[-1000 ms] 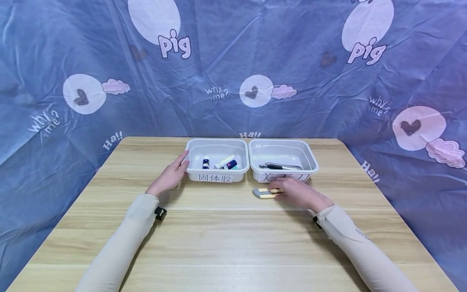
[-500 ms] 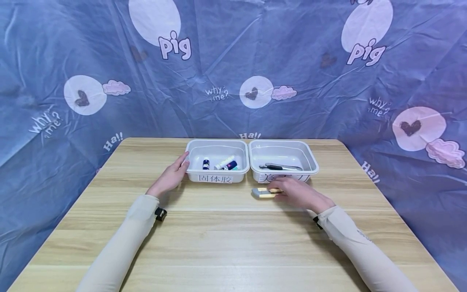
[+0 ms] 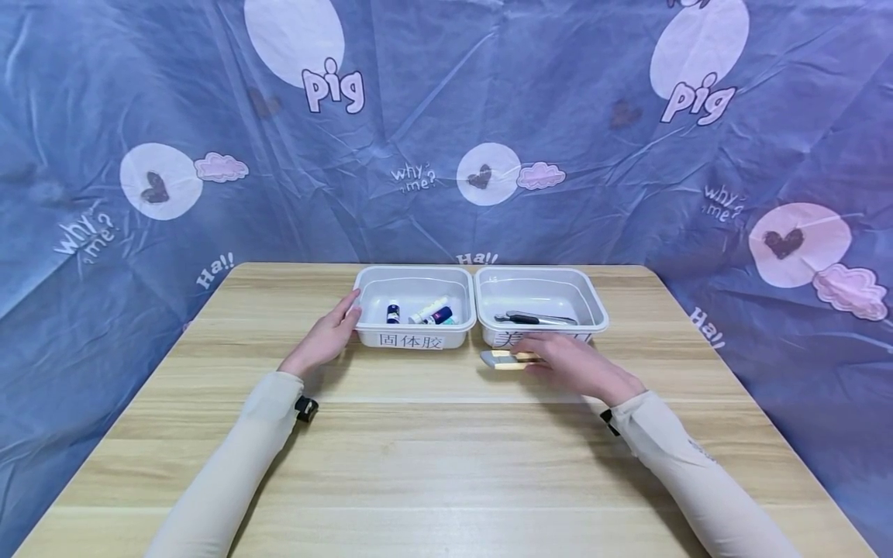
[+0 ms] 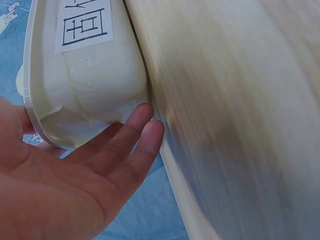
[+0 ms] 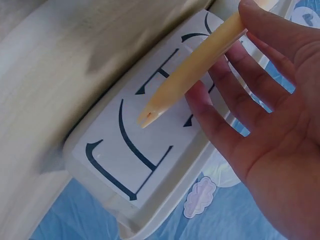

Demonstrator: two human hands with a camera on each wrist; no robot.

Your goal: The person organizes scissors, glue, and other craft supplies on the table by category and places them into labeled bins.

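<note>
My right hand (image 3: 568, 362) pinches a yellow-and-grey utility knife (image 3: 498, 359) between thumb and fingers, just in front of the right white bin (image 3: 600, 318). In the right wrist view the knife's yellow body (image 5: 190, 67) slants across the bin's paper label, apart from the table. Part of the knife is hidden by my fingers in the head view. My left hand (image 3: 326, 335) rests against the left end of the left white bin (image 3: 363, 335), fingers extended. The left wrist view shows those fingers (image 4: 137, 117) along the bin's end wall.
Inside the left bin lie several glue sticks (image 3: 439, 315). Dark and silver utility knives (image 3: 533, 318) lie in the right bin. Both bins carry paper labels and stand side by side near the back of the wooden table (image 3: 446, 465). A blue printed cloth (image 3: 418, 209) hangs behind.
My right hand has raised the utility knife slightly off the table, toward the front of the right bin. The left hand stays at the left bin.
</note>
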